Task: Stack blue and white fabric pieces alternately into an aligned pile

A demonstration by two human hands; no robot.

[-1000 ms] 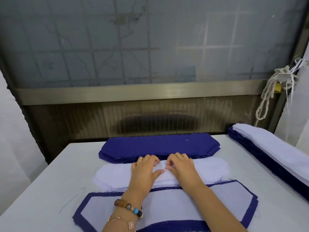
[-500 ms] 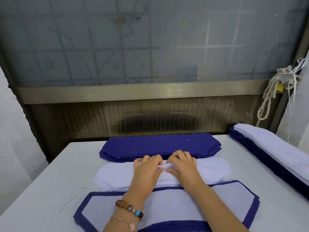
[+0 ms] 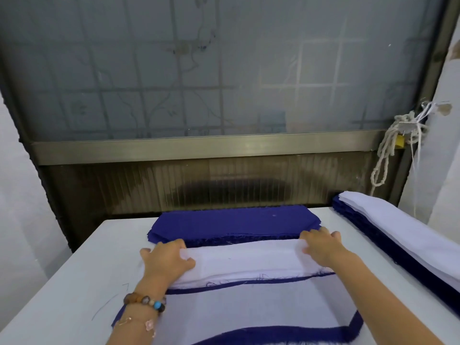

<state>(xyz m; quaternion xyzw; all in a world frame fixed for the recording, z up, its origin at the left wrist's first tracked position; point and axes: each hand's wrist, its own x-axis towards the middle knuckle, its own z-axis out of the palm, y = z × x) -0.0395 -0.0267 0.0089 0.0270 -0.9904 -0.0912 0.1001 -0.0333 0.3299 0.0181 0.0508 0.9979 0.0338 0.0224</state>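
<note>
**Head view.** A long white cut fabric piece (image 3: 244,257) is held at both ends above the low stack of white pieces (image 3: 249,276), mid-way across the white table (image 3: 87,270). The left hand (image 3: 166,261) is closed on the left end, and the right hand (image 3: 321,247) is closed on the right end in a similarly narrow grip. Whether one layer or several is caught in either grip cannot be told.

A flat stack of dark blue fabric pieces (image 3: 234,221) lies just beyond, at the far edge. The near pile (image 3: 249,310), white on top with a blue border showing, lies closest to the person. A tall blue-and-white pile (image 3: 398,242) runs along the right side.

**Risks, as judged:**
- Two white layers may be lifted together, since thin cut cloth clings and the frayed threads tangle. The alternation would then be broken.
- If a white piece is laid on the near pile, white would be set on white.
- The unsupported middle may sag and crease, so the piece may be laid down skewed.
- The white stack below may be dragged out of line by an uneven pull.
</note>
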